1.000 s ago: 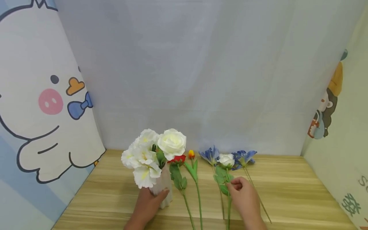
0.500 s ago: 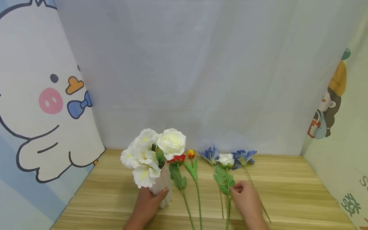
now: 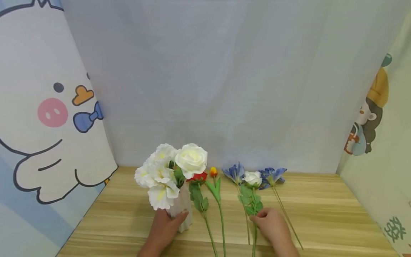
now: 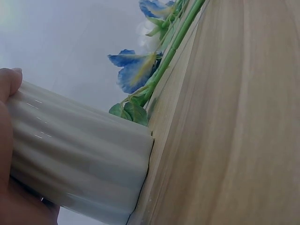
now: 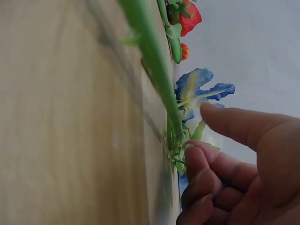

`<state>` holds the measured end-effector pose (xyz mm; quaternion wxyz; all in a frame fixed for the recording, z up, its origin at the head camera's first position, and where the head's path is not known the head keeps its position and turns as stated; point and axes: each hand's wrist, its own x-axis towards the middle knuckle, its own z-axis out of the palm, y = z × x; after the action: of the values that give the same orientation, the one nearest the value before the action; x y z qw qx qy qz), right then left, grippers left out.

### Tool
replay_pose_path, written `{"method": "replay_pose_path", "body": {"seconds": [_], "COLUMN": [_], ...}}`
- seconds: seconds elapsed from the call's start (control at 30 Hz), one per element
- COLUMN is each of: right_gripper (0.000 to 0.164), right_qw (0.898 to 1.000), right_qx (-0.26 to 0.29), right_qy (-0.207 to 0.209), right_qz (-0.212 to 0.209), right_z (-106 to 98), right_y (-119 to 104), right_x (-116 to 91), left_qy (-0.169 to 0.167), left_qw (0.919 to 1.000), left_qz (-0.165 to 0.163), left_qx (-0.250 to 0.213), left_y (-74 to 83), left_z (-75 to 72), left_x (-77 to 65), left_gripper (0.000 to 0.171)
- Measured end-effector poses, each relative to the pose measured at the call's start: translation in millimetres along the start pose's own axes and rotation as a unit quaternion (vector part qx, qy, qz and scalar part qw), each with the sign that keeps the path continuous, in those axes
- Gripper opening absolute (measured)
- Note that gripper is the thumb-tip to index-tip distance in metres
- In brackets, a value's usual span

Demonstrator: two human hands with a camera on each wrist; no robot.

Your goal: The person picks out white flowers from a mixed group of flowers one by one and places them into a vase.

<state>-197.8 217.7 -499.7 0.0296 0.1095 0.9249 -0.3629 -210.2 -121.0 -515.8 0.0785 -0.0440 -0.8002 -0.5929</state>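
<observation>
In the head view, my left hand (image 3: pixel 163 228) grips an upright, ribbed white vase (image 3: pixel 182 207) from the left. White ruffled flowers (image 3: pixel 157 178) and a large white rose (image 3: pixel 191 160) stand in it. The left wrist view shows the glossy vase (image 4: pixel 79 150) with its base at the tabletop. My right hand (image 3: pixel 271 225) is at the green stem (image 3: pixel 255 235) of a smaller white rose (image 3: pixel 252 178) lying to the right. In the right wrist view, the index fingertip meets the stem (image 5: pixel 157 65), with the thumb apart; I cannot tell whether the stem is pinched.
Beside the vase lie a red rose (image 3: pixel 198 176) and an orange-yellow tulip (image 3: pixel 213 172), stems toward me. Blue flowers (image 3: pixel 235 174) flank the smaller white rose. A grey cloth (image 3: pixel 224 89) hangs behind the wooden table (image 3: pixel 321 214), with printed cartoon panels at both sides.
My right hand has slid toward me along the smaller white rose's stem, away from its leaves, and the stem has shifted slightly left. My left hand and the vase stay in place.
</observation>
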Motion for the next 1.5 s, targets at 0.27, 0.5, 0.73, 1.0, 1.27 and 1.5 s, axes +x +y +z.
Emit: {"method": "replay_pose_path", "body": {"seconds": [0.27,0.5,0.73,1.0,1.27,1.5], "right_gripper": [0.022,0.017,0.016,0.014,0.015,0.016], "right_qw": [1.0,1.0,1.0,0.999,0.997,0.988], "right_qx": [-0.003,-0.004,0.022,0.043,0.071,0.155], "right_qy": [0.018,0.02,0.021,0.022,0.031,0.007], "right_qz": [-0.012,-0.001,0.006,0.006,0.003,0.011], "right_z": [8,8,5,2,-3,-5], "right_y": [4,3,1,-1,-8,-19], "right_x": [3,4,3,1,1,-2], "left_qy": [-0.005,-0.003,-0.003,-0.006,-0.001,-0.005], "left_qw": [1.0,0.9998,1.0,1.0,1.0,1.0], "left_qz": [-0.001,-0.018,-0.008,0.001,0.001,0.007], "left_qx": [-0.006,-0.001,0.003,-0.004,-0.002,-0.004], "left_y": [8.9,5.0,5.2,4.3,3.2,2.2], "left_z": [-1.7,-0.9,-0.7,-1.1,-1.0,-0.9], "left_x": [-1.6,-1.1,-1.1,-2.2,-1.1,-0.9], "left_gripper": [0.067,0.07,0.073,0.07,0.068,0.071]}}
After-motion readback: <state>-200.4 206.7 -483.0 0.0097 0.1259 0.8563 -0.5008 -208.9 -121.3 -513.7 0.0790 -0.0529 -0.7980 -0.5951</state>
